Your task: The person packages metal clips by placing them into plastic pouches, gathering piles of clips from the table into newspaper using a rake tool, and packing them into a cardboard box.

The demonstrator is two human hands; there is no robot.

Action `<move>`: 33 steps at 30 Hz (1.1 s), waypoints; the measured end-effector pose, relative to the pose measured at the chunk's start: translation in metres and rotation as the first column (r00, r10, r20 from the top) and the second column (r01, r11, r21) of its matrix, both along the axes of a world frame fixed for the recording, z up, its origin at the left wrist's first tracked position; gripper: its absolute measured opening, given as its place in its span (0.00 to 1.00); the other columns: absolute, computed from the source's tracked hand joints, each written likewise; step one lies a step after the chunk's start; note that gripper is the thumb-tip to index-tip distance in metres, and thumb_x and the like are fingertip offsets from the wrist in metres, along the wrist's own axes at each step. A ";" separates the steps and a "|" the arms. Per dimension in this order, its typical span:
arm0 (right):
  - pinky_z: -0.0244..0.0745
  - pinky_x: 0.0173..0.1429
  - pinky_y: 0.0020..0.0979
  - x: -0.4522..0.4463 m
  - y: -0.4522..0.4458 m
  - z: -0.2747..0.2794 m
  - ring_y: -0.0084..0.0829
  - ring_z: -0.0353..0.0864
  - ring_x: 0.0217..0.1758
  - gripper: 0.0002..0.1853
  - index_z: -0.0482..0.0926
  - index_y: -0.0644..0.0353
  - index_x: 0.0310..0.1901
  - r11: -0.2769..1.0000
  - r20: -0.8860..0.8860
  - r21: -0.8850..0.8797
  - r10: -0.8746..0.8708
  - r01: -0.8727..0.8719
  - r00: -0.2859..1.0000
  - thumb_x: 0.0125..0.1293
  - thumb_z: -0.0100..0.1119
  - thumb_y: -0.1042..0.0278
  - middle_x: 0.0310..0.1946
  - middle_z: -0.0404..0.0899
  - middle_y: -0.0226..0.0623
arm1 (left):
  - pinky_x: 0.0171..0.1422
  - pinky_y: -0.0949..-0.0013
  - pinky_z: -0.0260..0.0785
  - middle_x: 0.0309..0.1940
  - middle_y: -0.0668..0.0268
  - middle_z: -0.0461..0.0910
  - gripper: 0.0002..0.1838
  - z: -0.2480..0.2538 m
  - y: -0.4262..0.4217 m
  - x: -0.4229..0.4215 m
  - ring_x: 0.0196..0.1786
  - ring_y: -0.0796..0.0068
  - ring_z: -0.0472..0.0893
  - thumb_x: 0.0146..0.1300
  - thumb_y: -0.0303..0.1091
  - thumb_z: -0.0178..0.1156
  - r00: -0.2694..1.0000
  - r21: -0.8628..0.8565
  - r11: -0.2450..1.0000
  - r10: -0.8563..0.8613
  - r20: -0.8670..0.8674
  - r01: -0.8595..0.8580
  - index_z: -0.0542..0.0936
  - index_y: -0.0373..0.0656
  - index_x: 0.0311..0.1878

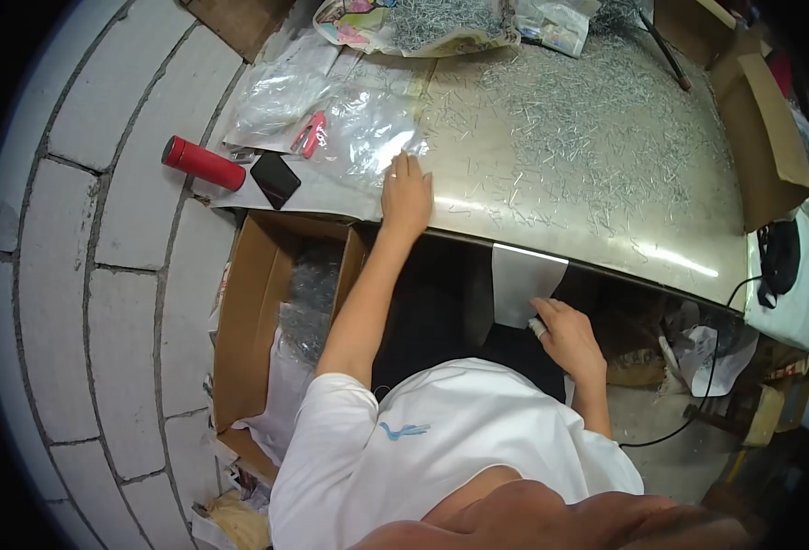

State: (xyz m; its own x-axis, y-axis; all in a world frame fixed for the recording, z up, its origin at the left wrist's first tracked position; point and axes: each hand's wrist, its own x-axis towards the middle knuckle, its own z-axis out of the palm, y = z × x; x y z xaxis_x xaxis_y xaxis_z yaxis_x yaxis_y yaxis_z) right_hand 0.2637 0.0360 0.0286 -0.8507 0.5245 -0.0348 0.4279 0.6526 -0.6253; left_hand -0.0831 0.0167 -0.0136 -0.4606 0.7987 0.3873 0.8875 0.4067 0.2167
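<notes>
My left hand (407, 197) lies palm down at the table's front edge, fingers extended close together, touching the clear plastic bags (359, 137). My right hand (571, 341) is lower, below the table edge, with its fingers curled. White wrapping shows round one finger, and the fingertips are beside a pale flat panel (519, 289) that hangs down from the edge. What those fingers hold, if anything, is hidden. Many small metal nail-like pieces (588, 128) lie scattered over the metal table (464, 197), right of my left hand.
A red stapler-like tool (309, 136), black phone (275, 180) and red flask (203, 163) lie on the left. Paper with piled metal pieces (441, 23) is at the back. Cardboard boxes stand at right (762, 137) and below left (253, 321). A black cable (712, 376) hangs right.
</notes>
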 end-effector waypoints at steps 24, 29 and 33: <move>0.75 0.54 0.40 0.002 0.014 0.026 0.48 0.79 0.51 0.24 0.75 0.64 0.55 0.996 0.055 0.047 -0.082 0.079 0.995 0.52 0.56 0.81 0.49 0.79 0.46 | 0.60 0.59 0.70 0.48 0.55 0.80 0.09 -0.012 -0.034 0.053 0.55 0.54 0.78 0.62 0.26 0.60 0.963 0.407 0.879 -0.269 -0.006 0.248 0.79 0.34 0.45; 0.75 0.51 0.41 -0.006 0.003 0.026 0.47 0.80 0.49 0.22 0.76 0.63 0.55 0.998 0.022 0.053 -0.022 0.021 1.000 0.55 0.57 0.80 0.47 0.80 0.45 | 0.59 0.61 0.71 0.47 0.54 0.80 0.11 -0.006 -0.054 0.055 0.54 0.54 0.78 0.61 0.25 0.62 0.921 0.426 0.842 -0.387 0.052 0.330 0.78 0.34 0.46; 0.75 0.51 0.40 -0.001 -0.005 0.019 0.48 0.79 0.49 0.21 0.76 0.63 0.54 0.999 0.003 0.048 -0.018 0.018 1.000 0.57 0.58 0.78 0.47 0.80 0.45 | 0.44 0.70 0.71 0.34 0.63 0.81 0.06 -0.017 -0.051 0.048 0.38 0.67 0.79 0.63 0.27 0.63 0.870 0.606 0.750 -0.456 0.186 0.263 0.79 0.35 0.39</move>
State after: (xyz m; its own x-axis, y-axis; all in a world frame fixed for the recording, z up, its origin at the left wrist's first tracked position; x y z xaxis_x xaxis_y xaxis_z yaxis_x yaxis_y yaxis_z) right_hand 0.2624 0.0311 0.0475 -0.8409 0.5411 -0.0121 0.4421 0.6738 -0.5921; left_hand -0.0354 -0.0344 -0.0305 -0.3516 0.6240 0.6978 0.7894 -0.2030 0.5793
